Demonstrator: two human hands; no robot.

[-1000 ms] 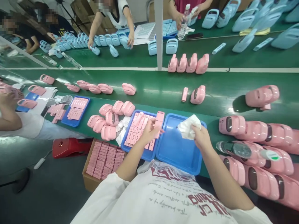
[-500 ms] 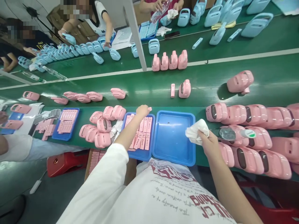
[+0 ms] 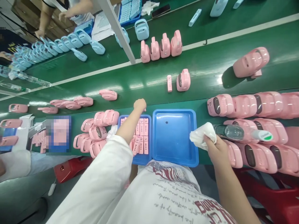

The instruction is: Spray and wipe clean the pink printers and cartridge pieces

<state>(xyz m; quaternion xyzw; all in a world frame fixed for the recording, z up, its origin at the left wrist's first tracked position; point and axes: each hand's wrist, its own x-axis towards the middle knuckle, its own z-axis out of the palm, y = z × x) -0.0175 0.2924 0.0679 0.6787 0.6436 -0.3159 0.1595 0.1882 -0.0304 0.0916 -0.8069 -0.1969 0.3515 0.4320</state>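
Note:
My left hand [image 3: 140, 105] is closed just past the far edge of a blue tray [image 3: 149, 140]. A bit of pink shows at its fingertips, apparently the end of a pink strip-shaped part mostly hidden by the fingers. Inside that tray lie rows of pink strip-shaped parts [image 3: 141, 140] with small holes. My right hand [image 3: 217, 151] grips a crumpled white wipe [image 3: 205, 135] beside the right rim of a second blue tray [image 3: 174, 137] with nothing in it. Close to the right hand, a clear bottle [image 3: 230, 132] with a white and green cap lies across pink handled housings [image 3: 272, 130].
More pink housings [image 3: 99, 132] are heaped left of the trays. On the green conveyor [image 3: 149, 82] stand a pink housing [image 3: 183, 80] and a pink strip [image 3: 169, 83]. A white post [image 3: 120, 34] rises beyond. Across the line, co-workers sit by light blue housings [image 3: 53, 46].
The view has shifted and come closer to the bench. My left hand has moved slightly away from the tray's parts toward the conveyor. My right hand still holds the wipe.

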